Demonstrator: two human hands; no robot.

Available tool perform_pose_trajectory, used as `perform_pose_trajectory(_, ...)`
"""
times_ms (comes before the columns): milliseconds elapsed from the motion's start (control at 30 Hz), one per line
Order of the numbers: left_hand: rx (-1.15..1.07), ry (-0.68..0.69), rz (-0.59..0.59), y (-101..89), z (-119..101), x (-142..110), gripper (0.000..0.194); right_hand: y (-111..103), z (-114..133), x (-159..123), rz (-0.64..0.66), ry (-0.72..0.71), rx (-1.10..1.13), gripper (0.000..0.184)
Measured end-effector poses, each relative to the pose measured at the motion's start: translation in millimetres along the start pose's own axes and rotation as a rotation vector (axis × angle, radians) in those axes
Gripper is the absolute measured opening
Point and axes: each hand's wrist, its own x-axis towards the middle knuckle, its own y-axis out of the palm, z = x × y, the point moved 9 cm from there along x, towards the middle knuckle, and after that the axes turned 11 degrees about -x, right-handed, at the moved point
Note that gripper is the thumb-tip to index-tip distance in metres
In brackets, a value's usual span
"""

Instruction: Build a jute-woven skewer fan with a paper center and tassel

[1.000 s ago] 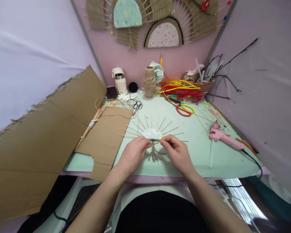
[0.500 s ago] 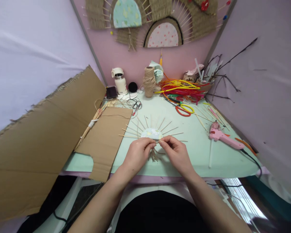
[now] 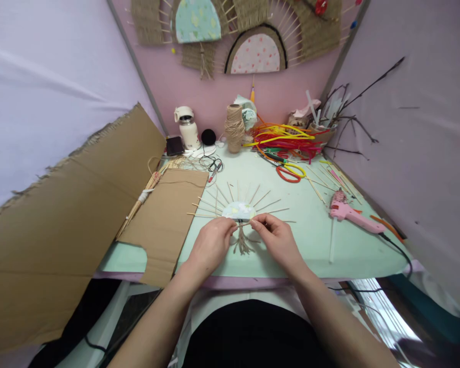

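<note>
A pale patterned half-circle (image 3: 238,210) lies on the table, with thin wooden sticks (image 3: 266,197) fanning out from its curved edge. From its straight lower edge hangs a twine tassel (image 3: 244,243) with frayed strands spread on the tabletop. Fingertips of my left hand (image 3: 213,239) pinch one side of a short piece of twine (image 3: 244,224) at the top of the tassel. On the other side, my right hand (image 3: 276,237) grips the same twine between thumb and forefinger. The twine runs across just under the half-circle; its ends are hidden by my fingers.
A cardboard sheet (image 3: 168,209) and a bundle of sticks (image 3: 140,202) lie left. At right rests a pink glue gun (image 3: 354,217) with its cord. Farther back are scissors (image 3: 289,173), a twine spool (image 3: 234,130), coloured pipe cleaners (image 3: 287,139) and a white bottle (image 3: 188,133).
My left hand has moved a little left, away from the right one. More of the twine and the top of the tassel now shows between them. The view has shifted slightly.
</note>
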Motion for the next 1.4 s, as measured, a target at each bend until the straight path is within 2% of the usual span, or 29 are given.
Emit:
perform_pose_trajectory(67, -0.015, 0.009, -0.062, -5.5, 10, -3, 0.019, -8, 0, 4, -0.004, -0.058, -0.120, 0.024)
perform_pose_trajectory(167, 0.023, -0.018, -0.149, -12.8, 29, -7, 0.018, -26, -4, 8, -0.063, -0.154, -0.413, 0.017)
perform_pose_trajectory(267, 0.079, -0.069, -0.148, -11.1, 43, -7, 0.019, -33, -11, 11, -0.066, -0.194, -0.693, 0.009)
perform_pose_trajectory(367, 0.118, -0.091, -0.127, -7.0, 42, -4, 0.018, -31, -13, 13, -0.043, -0.208, -0.816, 0.005)
perform_pose_trajectory(533, 0.144, -0.063, -0.121, -2.6, 31, 1, 0.018, -16, -11, 19, -0.002, -0.202, -0.850, 0.002)
perform_pose_trajectory(700, 0.135, -0.030, -0.135, -0.8, 30, 3, 0.018, -12, -9, 23, 0.008, -0.182, -0.845, 0.011)
perform_pose_trajectory(900, 0.110, 0.120, -0.241, -14.6, 14, -1, 0.019, -28, 12, 24, -0.071, -0.250, -0.763, 0.011)
perform_pose_trajectory(1033, 0.110, 0.212, -0.328, -31.2, -4, -4, 0.018, -40, 29, 24, -0.084, -0.293, -0.715, 0.013)
perform_pose_trajectory(1233, 0.102, 0.282, -0.399, -61.4, -38, -7, 0.016, -63, 56, 20, -0.144, -0.328, -0.661, 0.015)
perform_pose_trajectory(1300, 0.104, 0.272, -0.395, -69.7, -47, -9, 0.017, -69, 63, 17, -0.161, -0.331, -0.655, 0.016)
perform_pose_trajectory(1400, 0.092, 0.240, -0.286, -69.0, -53, -11, 0.019, -72, 68, 14, -0.156, -0.328, -0.654, 0.019)
